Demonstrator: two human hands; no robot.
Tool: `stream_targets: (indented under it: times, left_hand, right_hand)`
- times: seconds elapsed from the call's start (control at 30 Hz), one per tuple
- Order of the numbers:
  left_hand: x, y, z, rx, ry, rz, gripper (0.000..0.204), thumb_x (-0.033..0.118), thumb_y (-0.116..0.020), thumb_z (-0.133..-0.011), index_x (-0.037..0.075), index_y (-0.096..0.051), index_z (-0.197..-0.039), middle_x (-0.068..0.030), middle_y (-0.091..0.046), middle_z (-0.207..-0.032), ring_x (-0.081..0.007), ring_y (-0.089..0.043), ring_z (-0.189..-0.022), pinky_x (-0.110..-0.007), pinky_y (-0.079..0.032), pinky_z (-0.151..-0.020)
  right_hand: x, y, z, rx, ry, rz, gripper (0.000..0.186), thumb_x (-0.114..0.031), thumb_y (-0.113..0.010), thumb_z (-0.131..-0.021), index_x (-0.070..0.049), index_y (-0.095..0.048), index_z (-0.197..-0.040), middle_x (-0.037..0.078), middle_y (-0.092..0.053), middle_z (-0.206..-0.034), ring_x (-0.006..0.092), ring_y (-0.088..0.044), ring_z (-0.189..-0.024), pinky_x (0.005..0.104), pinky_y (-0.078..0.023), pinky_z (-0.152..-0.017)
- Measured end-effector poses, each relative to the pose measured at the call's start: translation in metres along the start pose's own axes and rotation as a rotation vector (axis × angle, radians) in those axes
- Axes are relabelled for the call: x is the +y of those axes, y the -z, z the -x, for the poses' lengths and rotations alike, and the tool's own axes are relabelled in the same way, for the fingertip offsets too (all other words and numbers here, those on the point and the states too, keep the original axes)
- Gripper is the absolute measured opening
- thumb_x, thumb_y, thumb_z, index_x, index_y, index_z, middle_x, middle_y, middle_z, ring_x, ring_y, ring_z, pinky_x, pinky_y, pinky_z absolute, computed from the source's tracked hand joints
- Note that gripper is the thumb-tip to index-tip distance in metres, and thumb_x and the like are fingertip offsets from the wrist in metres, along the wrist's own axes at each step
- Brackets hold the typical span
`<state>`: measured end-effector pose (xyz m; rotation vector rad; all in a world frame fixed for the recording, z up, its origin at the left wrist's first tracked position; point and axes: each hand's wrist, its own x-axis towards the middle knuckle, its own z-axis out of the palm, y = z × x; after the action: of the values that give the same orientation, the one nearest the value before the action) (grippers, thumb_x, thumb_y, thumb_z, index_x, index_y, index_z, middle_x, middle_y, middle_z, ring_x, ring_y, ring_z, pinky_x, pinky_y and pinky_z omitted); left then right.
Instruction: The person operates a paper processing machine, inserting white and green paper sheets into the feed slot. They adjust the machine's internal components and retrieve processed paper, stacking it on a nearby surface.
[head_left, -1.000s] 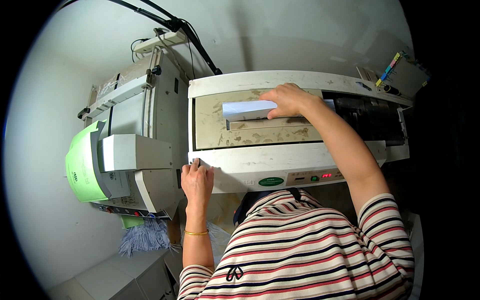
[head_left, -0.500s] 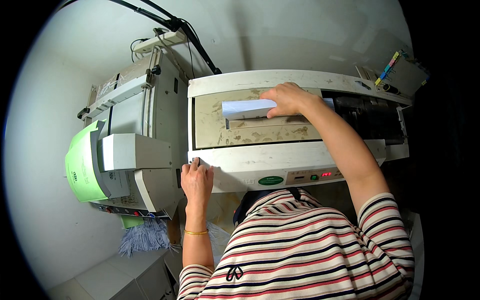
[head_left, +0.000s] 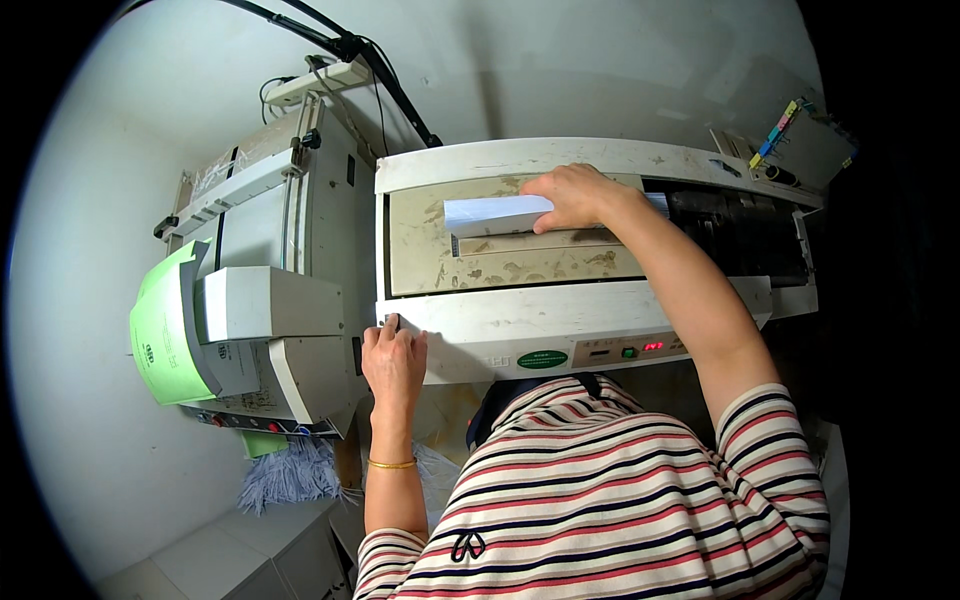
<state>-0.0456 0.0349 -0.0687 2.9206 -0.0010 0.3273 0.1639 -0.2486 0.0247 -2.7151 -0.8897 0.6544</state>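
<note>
Right hand [head_left: 578, 196] lies fingers together, pressing the paper stack [head_left: 497, 213] at the machine bed's [head_left: 520, 265] 12 o'clock, left hand [head_left: 394, 358] curled on its 8 o'clock corner; stack judged light, flexible (sheets slide), best pinched at the edges.

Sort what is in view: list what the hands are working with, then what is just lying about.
In hand:
right hand on the white paper stack
left hand at the cream machine

Lying about:
green paper in the neighbouring grey machine
feather duster
power strip
</note>
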Motion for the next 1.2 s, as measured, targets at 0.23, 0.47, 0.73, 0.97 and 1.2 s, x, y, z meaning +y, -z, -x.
stream_targets:
  times: [0.23,0.47,0.73,0.97,1.2]
  left_hand:
    - [0.000,0.001,0.000,-0.002,-0.006,0.005,0.021,0.021,-0.073,-0.077,0.002,-0.066,-0.070,-0.0154,-0.067,-0.112,-0.0294,-0.058,-0.089,-0.037,-0.050,-0.081]
    - [-0.001,0.001,0.001,-0.005,-0.009,0.002,0.022,0.022,-0.073,-0.077,0.002,-0.066,-0.070,-0.0155,-0.067,-0.113,-0.0295,-0.058,-0.089,-0.037,-0.050,-0.082]
    - [-0.005,0.004,0.001,-0.033,0.018,0.023,0.021,0.022,-0.072,-0.079,0.003,-0.066,-0.071,-0.0154,-0.066,-0.115,-0.0301,-0.058,-0.091,-0.038,-0.050,-0.082]
    - [-0.001,0.007,-0.007,-0.072,-0.053,0.071,0.019,0.019,-0.070,-0.080,0.003,-0.065,-0.071,-0.0160,-0.065,-0.116,-0.0339,-0.057,-0.089,-0.041,-0.049,-0.079]
    - [0.001,0.005,0.003,-0.187,-0.063,0.029,0.020,0.018,-0.066,-0.088,-0.001,-0.064,-0.080,-0.0216,-0.062,-0.121,-0.0374,-0.055,-0.100,-0.044,-0.043,-0.091]
  right_hand:
    - [0.000,-0.001,0.001,0.002,0.001,-0.015,0.046,-0.027,-0.076,-0.075,-0.014,-0.064,-0.117,0.013,-0.070,-0.101,0.0315,-0.064,-0.097,0.0424,-0.049,-0.086]
    - [0.002,-0.002,0.002,-0.007,0.005,-0.015,0.049,-0.027,-0.077,-0.074,-0.014,-0.062,-0.119,0.012,-0.069,-0.104,0.0312,-0.063,-0.100,0.0420,-0.049,-0.087]
    - [0.007,-0.002,0.008,0.008,-0.041,-0.034,0.051,-0.028,-0.077,-0.074,-0.015,-0.061,-0.120,0.012,-0.069,-0.105,0.0310,-0.063,-0.102,0.0417,-0.048,-0.087]
    - [0.042,-0.023,0.049,0.286,-0.049,-0.104,0.053,-0.025,-0.077,-0.075,-0.013,-0.057,-0.123,0.011,-0.064,-0.117,0.0294,-0.059,-0.111,0.0405,-0.045,-0.095]
    - [0.047,-0.074,0.172,1.145,-0.123,-0.111,0.049,-0.019,-0.078,-0.077,-0.014,-0.059,-0.122,0.006,-0.060,-0.123,0.0253,-0.053,-0.119,0.0467,-0.032,-0.110]
